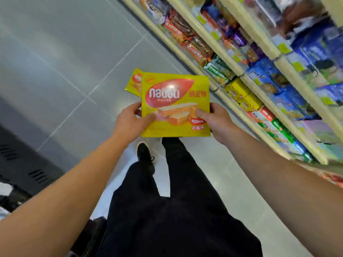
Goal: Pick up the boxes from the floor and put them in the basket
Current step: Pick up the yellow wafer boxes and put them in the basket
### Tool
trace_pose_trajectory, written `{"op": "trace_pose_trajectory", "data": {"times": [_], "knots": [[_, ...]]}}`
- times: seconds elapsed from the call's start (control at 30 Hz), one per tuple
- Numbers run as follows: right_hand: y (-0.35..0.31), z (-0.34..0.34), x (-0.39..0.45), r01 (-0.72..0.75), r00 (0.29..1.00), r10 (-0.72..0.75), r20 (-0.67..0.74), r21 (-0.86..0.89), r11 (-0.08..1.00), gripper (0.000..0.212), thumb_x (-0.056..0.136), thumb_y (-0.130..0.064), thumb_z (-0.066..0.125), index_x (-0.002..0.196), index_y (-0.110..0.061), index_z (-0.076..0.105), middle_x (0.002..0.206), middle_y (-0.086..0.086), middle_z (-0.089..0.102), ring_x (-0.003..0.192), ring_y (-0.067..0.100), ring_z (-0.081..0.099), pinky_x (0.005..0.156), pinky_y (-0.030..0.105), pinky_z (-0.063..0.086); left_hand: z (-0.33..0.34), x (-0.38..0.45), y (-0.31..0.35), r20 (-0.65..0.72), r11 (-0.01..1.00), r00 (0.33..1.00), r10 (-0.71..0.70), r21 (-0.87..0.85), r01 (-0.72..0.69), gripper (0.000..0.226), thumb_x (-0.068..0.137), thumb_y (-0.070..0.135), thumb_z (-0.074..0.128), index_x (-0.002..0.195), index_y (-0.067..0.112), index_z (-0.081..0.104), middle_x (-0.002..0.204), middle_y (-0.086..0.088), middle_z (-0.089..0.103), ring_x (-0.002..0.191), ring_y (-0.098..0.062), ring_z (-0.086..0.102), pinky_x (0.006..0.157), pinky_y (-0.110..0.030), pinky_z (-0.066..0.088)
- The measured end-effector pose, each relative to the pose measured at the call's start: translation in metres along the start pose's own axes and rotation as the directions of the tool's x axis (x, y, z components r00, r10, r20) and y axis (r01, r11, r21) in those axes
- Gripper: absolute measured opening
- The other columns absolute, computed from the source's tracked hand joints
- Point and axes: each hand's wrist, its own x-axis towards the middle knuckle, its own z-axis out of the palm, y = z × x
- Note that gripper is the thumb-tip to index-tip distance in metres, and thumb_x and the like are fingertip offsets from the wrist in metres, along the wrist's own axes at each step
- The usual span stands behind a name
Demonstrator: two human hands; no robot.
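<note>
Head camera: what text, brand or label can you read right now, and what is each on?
"nabati" and "WAFER": front of the yellow box held by the left hand and right hand.
"Richeese": red badge low on that box.
Chinese characters on it: too blurred to read.
Second yellow box behind: only "na" shows.
Shelf packets and price tags: blurred, unreadable.

Open grey tiled floor [61, 58] ahead and to the left, free for passing. Blocked on the right by cream shelving packed with snack packets [259, 67]. Low at left, a dark slotted cabinet [27, 169]. Ahead on the floor, a second yellow wafer box [134, 83].
</note>
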Motion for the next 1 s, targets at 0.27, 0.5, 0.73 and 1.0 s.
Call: {"op": "trace_pose_trajectory", "data": {"times": [0.27,0.5,0.73,1.0], "knots": [[0.070,-0.112,-0.142,0.108,0.942,0.042,-0.334,0.418,0.902,0.034,0.088,-0.022,0.071,0.120,-0.012,0.062,0.108,0.006,0.071,0.091,0.021,0.071,0.082,0.040,0.058,0.073,-0.080,0.118,0.337,0.953,0.920,0.199,0.153,-0.262,0.057,0.060,0.056,0.073,0.112,0.034,0.064,0.098,-0.001,0.066,0.089,-0.022,0.067,0.077,-0.049,0.058],[0.175,-0.196,-0.246,0.285,0.811,0.172,-0.559,0.634,0.719,0.031,0.087,-0.021,0.072,0.116,-0.013,0.066,0.105,0.008,0.074,0.092,0.025,0.073,0.086,0.047,0.058,0.203,-0.166,0.182,0.640,0.869,0.730,0.240,0.193,-0.455,0.066,0.051,0.059,0.076,0.111,0.033,0.064,0.100,-0.005,0.068,0.086,-0.024,0.069,0.073,-0.050,0.059],[0.287,-0.299,-0.353,0.479,0.642,0.247,-0.725,0.632,0.610,0.030,0.086,-0.019,0.072,0.114,-0.010,0.067,0.103,0.010,0.075,0.091,0.029,0.073,0.085,0.048,0.058,0.352,-0.295,0.208,0.785,0.788,0.530,0.322,0.089,-0.609,0.060,0.055,0.056,0.078,0.108,0.032,0.066,0.096,-0.002,0.069,0.084,-0.019,0.070,0.074,-0.047,0.060],[0.385,-0.420,-0.439,0.612,0.519,0.229,-0.823,0.545,0.573,0.020,0.087,-0.015,0.071,0.106,-0.011,0.069,0.098,0.012,0.075,0.086,0.030,0.073,0.082,0.048,0.059,0.496,-0.409,0.221,0.841,0.793,0.414,0.349,-0.029,-0.609,0.050,0.065,0.046,0.084,0.110,0.036,0.064,0.105,-0.004,0.069,0.087,-0.021,0.072,0.076,-0.048,0.059]]}}
